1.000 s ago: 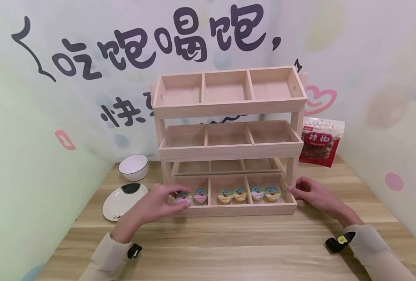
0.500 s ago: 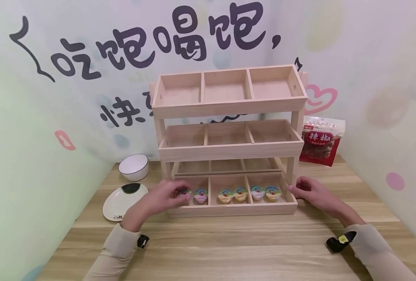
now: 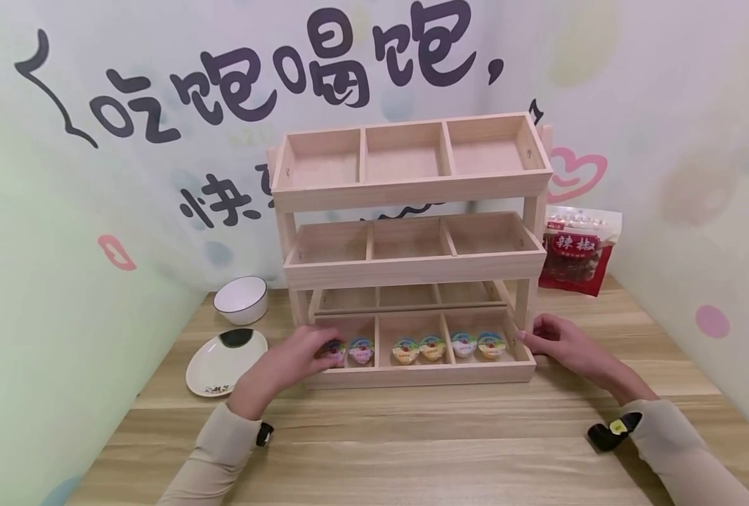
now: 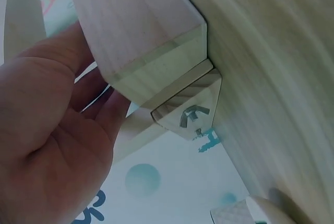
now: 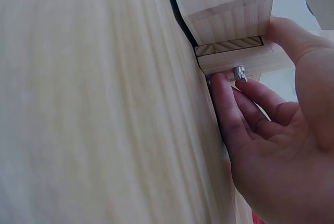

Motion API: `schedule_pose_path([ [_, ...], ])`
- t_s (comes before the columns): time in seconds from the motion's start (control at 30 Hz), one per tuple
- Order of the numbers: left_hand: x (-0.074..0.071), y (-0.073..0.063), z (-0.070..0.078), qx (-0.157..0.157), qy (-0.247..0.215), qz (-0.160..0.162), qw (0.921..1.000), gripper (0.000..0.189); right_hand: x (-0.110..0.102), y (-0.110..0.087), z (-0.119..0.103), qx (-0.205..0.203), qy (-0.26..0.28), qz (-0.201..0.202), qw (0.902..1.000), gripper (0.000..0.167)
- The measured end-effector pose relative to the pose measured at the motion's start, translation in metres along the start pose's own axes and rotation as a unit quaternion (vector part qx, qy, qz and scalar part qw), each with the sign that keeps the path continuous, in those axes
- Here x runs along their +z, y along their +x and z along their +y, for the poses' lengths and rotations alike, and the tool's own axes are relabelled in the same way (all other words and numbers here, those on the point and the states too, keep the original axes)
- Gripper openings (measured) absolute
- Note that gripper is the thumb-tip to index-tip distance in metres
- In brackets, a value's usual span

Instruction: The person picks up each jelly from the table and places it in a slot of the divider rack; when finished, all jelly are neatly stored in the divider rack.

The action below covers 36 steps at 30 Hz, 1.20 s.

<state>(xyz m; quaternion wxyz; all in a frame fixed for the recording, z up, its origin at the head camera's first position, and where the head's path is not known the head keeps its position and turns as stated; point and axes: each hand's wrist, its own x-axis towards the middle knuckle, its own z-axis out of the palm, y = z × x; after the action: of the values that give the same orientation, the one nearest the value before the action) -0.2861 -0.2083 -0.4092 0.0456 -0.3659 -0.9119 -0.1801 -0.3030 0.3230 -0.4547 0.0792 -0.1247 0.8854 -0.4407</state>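
Observation:
A three-tier wooden rack point(image 3: 412, 273) stands on the table, each tier split into three compartments. Its bottom tray point(image 3: 419, 377) holds several small jelly cups, two in each compartment. My left hand point(image 3: 286, 362) reaches over the tray's left end, thumb and fingers curled about the leftmost jelly cup point(image 3: 336, 353), partly covering it. From the left wrist view those fingertips are hidden behind the wooden tray end point(image 4: 141, 31). My right hand point(image 3: 567, 351) holds the tray's right end, thumb on the wood and fingers curled by a metal bolt point(image 5: 239, 73).
On the left of the table point(image 3: 412, 450) are a white bowl point(image 3: 242, 299) and an oval plate point(image 3: 210, 362) with a dark green patch. A red snack pouch point(image 3: 577, 249) stands behind the rack at right. A wall point(image 3: 128, 211) with large lettering is behind.
My left hand has shifted right, and its thumb and fingers have drawn closer together about the leftmost jelly cup. The right hand has stayed at the tray's right end.

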Motion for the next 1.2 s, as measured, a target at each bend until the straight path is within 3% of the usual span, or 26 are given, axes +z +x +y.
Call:
schedule_pose_path([
  [0.6, -0.0062, 0.0007, -0.0006, 0.022, -0.049, -0.012, 0.9985, 0.013, -0.002, -0.0038, 0.0013, 0.01, 0.007, -0.001, 0.9999, 0.044],
  [1.2, -0.0063, 0.0008, 0.0001, 0.021, -0.039, -0.012, 0.999, 0.013, -0.0024, -0.0084, 0.0035, 0.014, -0.002, 0.006, 0.9999, 0.042],
])
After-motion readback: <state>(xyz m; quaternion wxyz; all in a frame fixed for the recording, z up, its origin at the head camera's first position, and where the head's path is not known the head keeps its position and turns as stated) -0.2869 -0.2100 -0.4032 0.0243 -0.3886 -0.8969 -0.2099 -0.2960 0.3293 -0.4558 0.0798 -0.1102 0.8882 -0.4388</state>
